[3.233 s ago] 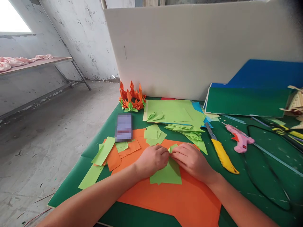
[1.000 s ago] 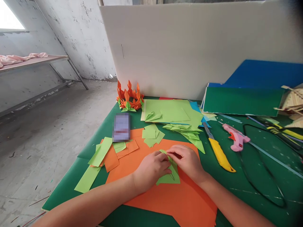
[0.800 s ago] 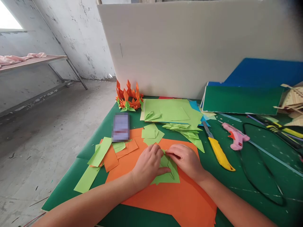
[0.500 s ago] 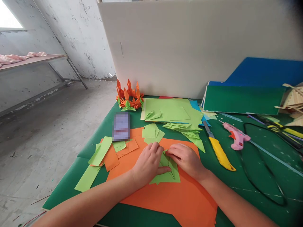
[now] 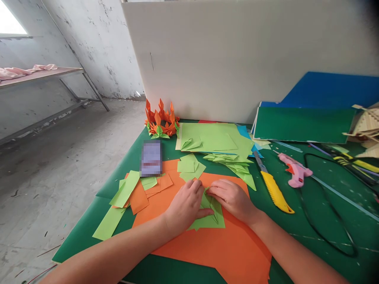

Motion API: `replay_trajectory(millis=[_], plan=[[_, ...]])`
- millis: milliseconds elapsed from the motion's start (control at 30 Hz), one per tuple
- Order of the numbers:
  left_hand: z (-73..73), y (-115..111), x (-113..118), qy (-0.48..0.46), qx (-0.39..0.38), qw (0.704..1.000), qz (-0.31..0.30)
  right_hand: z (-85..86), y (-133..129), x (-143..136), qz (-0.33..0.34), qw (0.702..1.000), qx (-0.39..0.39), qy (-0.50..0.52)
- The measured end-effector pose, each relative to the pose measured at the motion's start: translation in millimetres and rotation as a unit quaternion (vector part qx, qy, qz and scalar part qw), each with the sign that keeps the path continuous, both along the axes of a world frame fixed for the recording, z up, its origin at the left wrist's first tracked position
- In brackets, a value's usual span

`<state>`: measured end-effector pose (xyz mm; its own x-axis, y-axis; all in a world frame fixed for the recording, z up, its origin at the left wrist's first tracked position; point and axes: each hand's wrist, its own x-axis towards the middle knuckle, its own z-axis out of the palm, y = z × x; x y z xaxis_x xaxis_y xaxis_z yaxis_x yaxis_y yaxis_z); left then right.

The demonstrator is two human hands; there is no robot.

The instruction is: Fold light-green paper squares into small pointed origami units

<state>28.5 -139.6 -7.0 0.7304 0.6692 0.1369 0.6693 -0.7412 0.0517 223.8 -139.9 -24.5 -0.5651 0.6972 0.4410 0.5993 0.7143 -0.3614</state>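
Observation:
A folded piece of green paper (image 5: 213, 213) lies over a large orange sheet (image 5: 192, 246) on the green tabletop. My left hand (image 5: 185, 205) is closed at its left side, fingers curled, the thumb stretched across and pressing on the folds. At the upper right corner, my right hand (image 5: 232, 199) pinches the paper's edge between thumb and fingertips. The fingertips of both hands nearly meet at the top, so part of the folded paper is hidden. Loose green paper pieces (image 5: 189, 166) lie just beyond the hands.
An orange-and-green folded paper crown (image 5: 161, 120) stands at the back, with a pixelated flat object (image 5: 151, 158) before it. Green sheets (image 5: 213, 136) lie behind the hands. To the right are a yellow-handled cutter (image 5: 274, 191), a pink glue gun (image 5: 296, 169) and its cord.
Both hands hold almost the same pose on the green paper. The whole view has shifted very slightly; nothing else has visibly moved.

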Motion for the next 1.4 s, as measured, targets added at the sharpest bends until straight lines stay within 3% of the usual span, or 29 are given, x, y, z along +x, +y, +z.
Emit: replay_trajectory(millis=[400, 633, 833, 1133, 1400], plan=[[4.4, 0, 3, 0.049, -0.021, 0.999, 0.002, 1.3, 0, -1, 0.025, 0.994, 0.092, -0.056], [0.7, 1, 3, 0.026, -0.028, 0.999, -0.002, 3.1, 2, 0, 0.024, 0.997, 0.035, -0.068], [-0.5, 2, 2, 0.005, -0.028, 1.000, 0.003, 2.5, 2, 2, 0.022, 1.000, 0.011, -0.018], [2.8, 0, 3, 0.034, -0.035, 0.999, 0.020, 9.5, 2, 11, 0.026, 0.999, -0.026, -0.032], [2.8, 1, 2, 0.022, -0.046, 0.999, 0.017, 9.9, 1, 17, 0.030, 0.999, -0.009, -0.035]])
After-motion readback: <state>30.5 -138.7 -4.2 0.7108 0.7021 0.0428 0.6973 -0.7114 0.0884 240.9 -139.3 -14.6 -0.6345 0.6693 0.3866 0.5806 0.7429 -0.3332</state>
